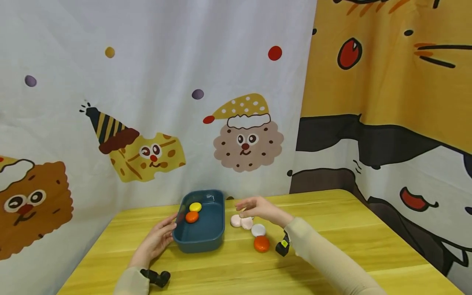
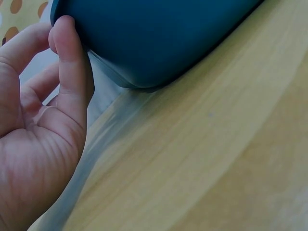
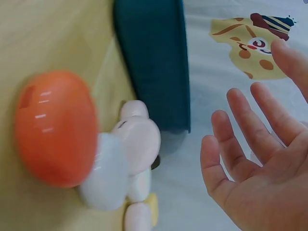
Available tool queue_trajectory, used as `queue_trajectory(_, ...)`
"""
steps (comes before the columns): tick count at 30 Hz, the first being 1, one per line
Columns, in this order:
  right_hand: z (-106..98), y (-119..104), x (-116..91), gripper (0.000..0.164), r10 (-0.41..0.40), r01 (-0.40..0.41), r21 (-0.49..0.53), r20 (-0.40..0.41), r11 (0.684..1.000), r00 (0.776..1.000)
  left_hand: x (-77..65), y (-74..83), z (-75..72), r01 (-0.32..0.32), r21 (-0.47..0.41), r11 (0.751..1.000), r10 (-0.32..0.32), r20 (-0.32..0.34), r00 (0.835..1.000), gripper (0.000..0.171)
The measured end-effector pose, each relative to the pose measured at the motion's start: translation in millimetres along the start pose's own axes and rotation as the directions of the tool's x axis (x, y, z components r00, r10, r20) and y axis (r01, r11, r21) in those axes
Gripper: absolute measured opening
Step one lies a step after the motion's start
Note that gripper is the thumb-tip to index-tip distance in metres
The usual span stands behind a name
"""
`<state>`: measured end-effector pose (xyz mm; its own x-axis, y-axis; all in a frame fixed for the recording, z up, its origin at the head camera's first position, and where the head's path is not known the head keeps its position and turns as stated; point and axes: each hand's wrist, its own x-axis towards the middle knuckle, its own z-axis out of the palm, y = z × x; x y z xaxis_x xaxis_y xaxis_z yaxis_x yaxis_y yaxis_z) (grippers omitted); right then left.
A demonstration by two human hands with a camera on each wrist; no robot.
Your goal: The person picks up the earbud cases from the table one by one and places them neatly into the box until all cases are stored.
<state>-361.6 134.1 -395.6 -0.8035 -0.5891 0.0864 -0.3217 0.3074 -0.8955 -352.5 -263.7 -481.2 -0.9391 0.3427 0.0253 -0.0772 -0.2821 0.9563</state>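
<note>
A dark blue-green rectangular bin [image 1: 206, 244] stands on the table, with a yellow rounded piece [image 1: 195, 207] and an orange one [image 1: 192, 217] inside. My left hand [image 1: 159, 237] is at its left side; in the left wrist view its fingertips touch the bin near the rim. To the right of the bin lie smooth rounded pieces: pale pink ones [image 1: 236, 221], a white one [image 1: 258, 230] and an orange one [image 1: 262, 243] nearest me. Above the pale pink pieces hovers my right hand [image 1: 263, 209]. The right wrist view shows its fingers spread and empty.
The yellow wood-grain table [image 1: 332, 229] runs back to a white curtain [image 1: 147, 82] printed with cartoon snacks. Another curtain [image 1: 387, 94] with large cartoon animals hangs along the right side. A small camera is strapped to each wrist.
</note>
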Motion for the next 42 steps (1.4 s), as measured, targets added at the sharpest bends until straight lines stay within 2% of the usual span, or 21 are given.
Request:
queue_trajectory(8, -1, 21, -30, 0.042, 0.045, -0.046, 0.027, 0.035, 0.999, 0.998, -0.3, -0.9, -0.5, -0.006, -0.004, 1.000, 0.006, 0.036, 0.999, 0.064)
queue_trajectory(17, -3, 41, -49, 0.042, 0.080, -0.083, 0.035, 0.067, 0.996, 0.995, -1.5, -1.0, -2.0, -0.002, -0.066, 0.998, 0.005, 0.039, 0.999, 0.056)
queue_trajectory(24, -3, 48, -57, 0.041, 0.085, -0.087, 0.030, 0.070, 0.996, 0.994, -2.7, 0.2, -0.1, -0.003, -0.095, 0.995, 0.007, 0.043, 0.999, 0.040)
queue_trajectory(30, -5, 54, -62, 0.036, 0.111, -0.113, 0.019, 0.093, 0.993, 0.989, -2.9, -1.3, -1.4, -0.016, -0.090, 0.996, 0.022, 0.069, 0.997, 0.040)
queue_trajectory(42, -4, 59, -64, 0.036, 0.113, -0.119, 0.044, 0.123, 0.992, 0.986, -2.9, -1.5, 0.1, -0.037, -0.073, 0.997, 0.041, 0.051, 0.998, 0.038)
